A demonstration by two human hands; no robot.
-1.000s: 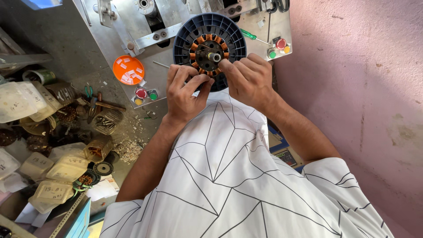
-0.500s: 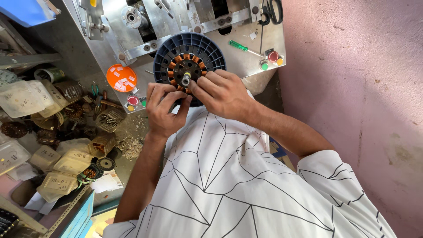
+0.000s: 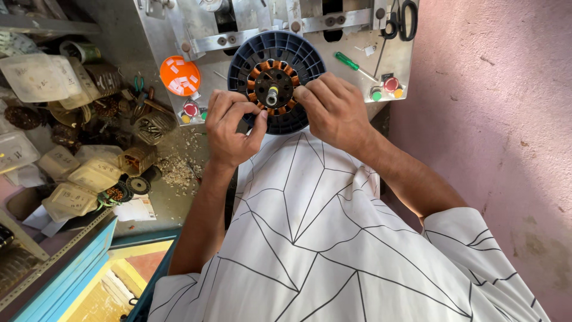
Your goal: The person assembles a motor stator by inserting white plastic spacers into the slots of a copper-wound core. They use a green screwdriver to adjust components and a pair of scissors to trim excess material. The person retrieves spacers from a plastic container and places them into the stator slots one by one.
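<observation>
A dark blue round finned motor part with copper-wound coils around a central shaft rests against the grey metal machine. My left hand pinches at the lower left of the coil ring with fingertips together. My right hand grips the part's right side, fingers curled over the coils. A white shirt with black lines fills the lower view.
An orange disc, coloured push buttons, a green-handled screwdriver and black scissors sit on the machine. Left, a cluttered pile of white plastic boxes and wound coils. A pink wall stands right.
The view has shifted, with the motor part and both hands sitting lower in the picture. My hands stay on the coil ring, the left fingers now pinched tighter.
</observation>
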